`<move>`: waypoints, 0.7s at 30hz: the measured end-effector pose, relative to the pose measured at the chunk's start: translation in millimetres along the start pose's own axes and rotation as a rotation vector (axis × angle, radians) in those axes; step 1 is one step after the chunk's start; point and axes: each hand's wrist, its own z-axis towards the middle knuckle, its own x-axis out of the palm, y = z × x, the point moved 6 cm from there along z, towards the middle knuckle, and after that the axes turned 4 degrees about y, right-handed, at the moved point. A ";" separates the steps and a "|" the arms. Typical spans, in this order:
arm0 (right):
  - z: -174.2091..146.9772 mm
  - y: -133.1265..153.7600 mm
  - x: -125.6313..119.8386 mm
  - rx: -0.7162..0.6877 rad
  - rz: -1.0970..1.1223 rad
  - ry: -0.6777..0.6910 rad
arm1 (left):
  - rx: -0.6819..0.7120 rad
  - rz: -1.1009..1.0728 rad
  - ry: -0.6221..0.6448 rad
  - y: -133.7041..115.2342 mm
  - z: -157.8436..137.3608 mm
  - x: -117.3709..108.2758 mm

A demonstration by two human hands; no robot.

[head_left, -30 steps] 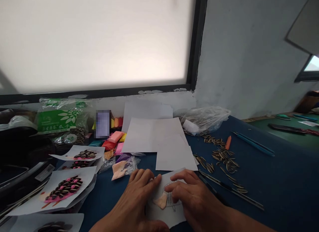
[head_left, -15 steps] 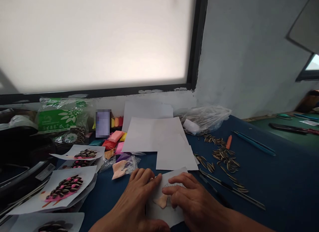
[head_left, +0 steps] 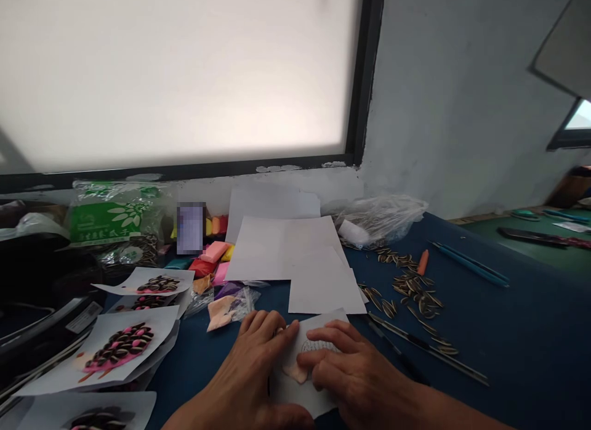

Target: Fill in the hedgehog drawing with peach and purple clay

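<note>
A white paper sheet (head_left: 287, 394) lies between my hands. On it are a pencil or ink drawing with a patterned oval (head_left: 317, 345) and a flat piece of peach modelling clay (head_left: 296, 372). My left hand (head_left: 258, 362) is closed over the sheet's left side, its index finger stretched along the top and its thumb at the near edge. A small pale bit shows by its fingers; I cannot make it out. My right hand (head_left: 348, 368) is over the drawing, fingers bent and apart, with lower fingertips at the clay's right edge. Its thumb is hidden.
Finished seed-and-clay picture cards (head_left: 117, 350) lie at left, near a green seed bag (head_left: 108, 220). Coloured clay packets (head_left: 215, 251) and blank white sheets (head_left: 281, 248) are behind. At right are sunflower seeds (head_left: 415, 291), a pen (head_left: 399, 350), a metal tool (head_left: 457, 365) and blue tweezers (head_left: 471, 267).
My right fingers have shifted slightly left over the drawing, and a little more of the patterned oval shows. My left hand stays in place on the sheet.
</note>
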 end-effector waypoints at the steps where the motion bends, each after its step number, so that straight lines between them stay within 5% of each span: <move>1: -1.2 0.5 -2.0 -0.008 -0.003 -0.031 | -0.002 -0.003 0.006 -0.2 -0.2 0.1; 6: -9.4 2.3 -9.5 -0.042 -0.003 -0.180 | -0.002 0.007 0.000 -0.3 0.6 -0.1; 21: -8.0 3.5 -4.5 -0.041 -0.037 -0.154 | 0.050 0.023 -0.037 -0.3 -0.9 -0.9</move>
